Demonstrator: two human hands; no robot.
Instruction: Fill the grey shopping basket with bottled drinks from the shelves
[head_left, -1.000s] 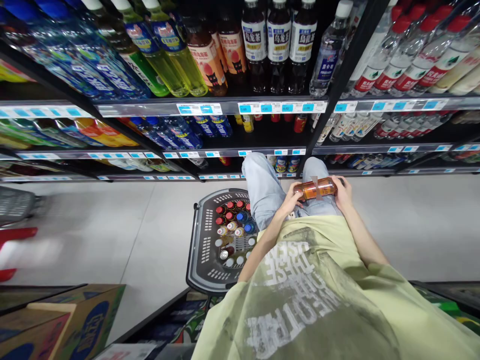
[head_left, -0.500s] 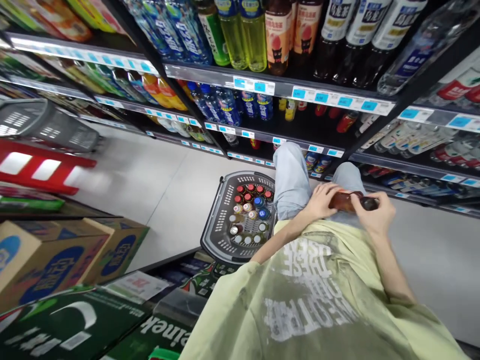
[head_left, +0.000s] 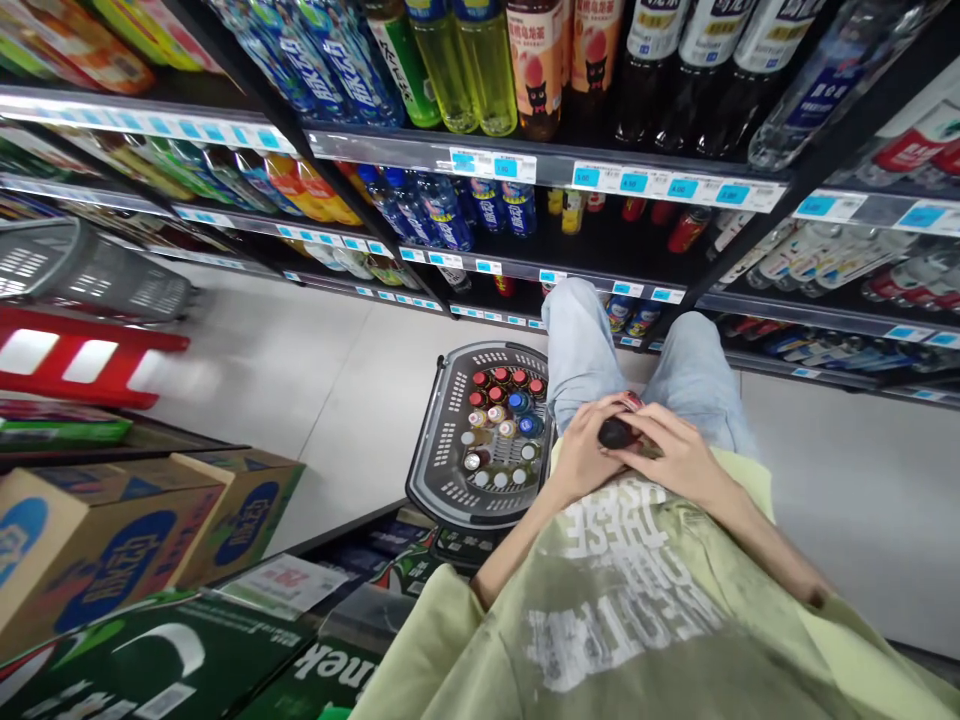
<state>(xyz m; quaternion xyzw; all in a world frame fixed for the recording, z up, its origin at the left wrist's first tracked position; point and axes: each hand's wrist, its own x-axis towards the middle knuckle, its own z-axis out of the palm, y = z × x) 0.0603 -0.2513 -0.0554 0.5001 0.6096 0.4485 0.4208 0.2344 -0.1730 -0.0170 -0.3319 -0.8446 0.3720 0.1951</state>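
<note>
In front of my lap, both hands are closed around a drink bottle (head_left: 616, 433) with a black cap. The cap points up toward me, and the fingers hide most of the body. My left hand (head_left: 579, 452) wraps the left side, and my right hand (head_left: 681, 452) holds the right. Left of my legs, a dark grey shopping basket (head_left: 429, 450) stands on the floor. Inside it are several upright bottles with red, blue, white and pale caps, and a gap shows the slatted bottom.
Drink shelves (head_left: 420, 158) with price tags run across the front. Stacked green beer boxes (head_left: 247, 640) and brown cartons (head_left: 112, 540) lie behind and to the left. A grey basket (head_left: 97, 270) and a red slotted object (head_left: 82, 355) are at the far left.
The bottle has moved left and turned from lying sideways to having its cap toward me. My right hand moved left from the cap to the bottle's side; my left hand shifted left too.
</note>
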